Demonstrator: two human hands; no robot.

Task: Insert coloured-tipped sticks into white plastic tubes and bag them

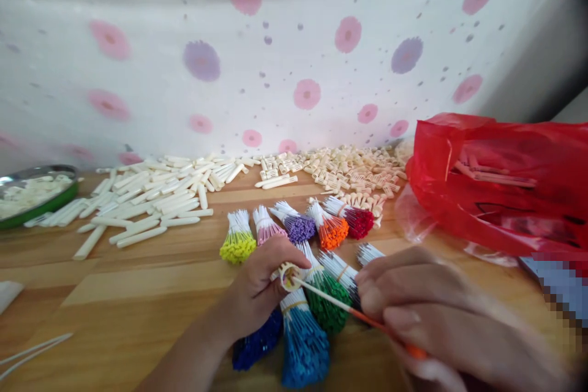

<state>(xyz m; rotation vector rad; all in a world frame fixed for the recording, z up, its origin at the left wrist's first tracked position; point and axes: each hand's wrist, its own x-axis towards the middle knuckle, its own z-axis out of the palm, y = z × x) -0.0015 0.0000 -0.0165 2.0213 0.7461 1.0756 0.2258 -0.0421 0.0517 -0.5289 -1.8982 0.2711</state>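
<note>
My left hand (261,285) is closed around a short cream slotted pen barrel (290,277), its round open end turned toward me. Coloured bits show inside the opening. Between the fingers of my right hand (413,306) is a thin white pen refill with an orange end (328,299), its white tip at the mouth of the barrel. How deep the tip reaches, I cannot tell. Beneath and beyond my hands lie banded bundles of refills: light blue (305,343), dark blue (257,343), green (331,300), yellow (237,239), purple (298,225), orange (331,229) and dark red (358,220).
A heap of long white tubes (156,196) lies at the back left, beside a green-rimmed dish (43,211) of small white parts. Small cream slotted parts (353,168) are piled at the back middle. A red plastic bag (500,184) stands right. A patterned curtain (275,61) hangs behind.
</note>
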